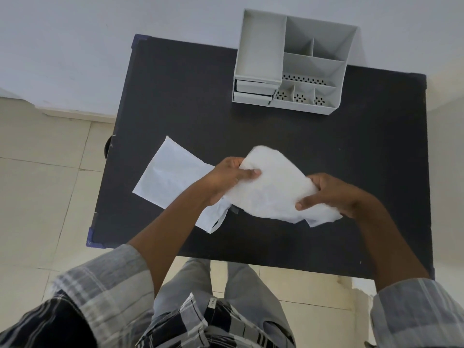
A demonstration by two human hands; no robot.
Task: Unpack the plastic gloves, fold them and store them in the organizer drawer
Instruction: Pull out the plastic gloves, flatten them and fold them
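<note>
A bundle of translucent white plastic gloves (273, 187) is held above the middle of the black table (326, 151). My left hand (226, 178) grips its left end, thumb on top. At the bundle's lower right end my right hand (331, 194) holds it. A flat white plastic package (168, 172) lies on the table to the left, partly under my left forearm. The grey organizer (291, 64) stands at the table's far edge, with two small drawers (253, 92) stacked at its front left, both shut.
The organizer has several open compartments on top, some with perforated floors. The table's left corners carry blue protectors (91, 238). Pale tiled floor surrounds the table, and a white wall runs behind it.
</note>
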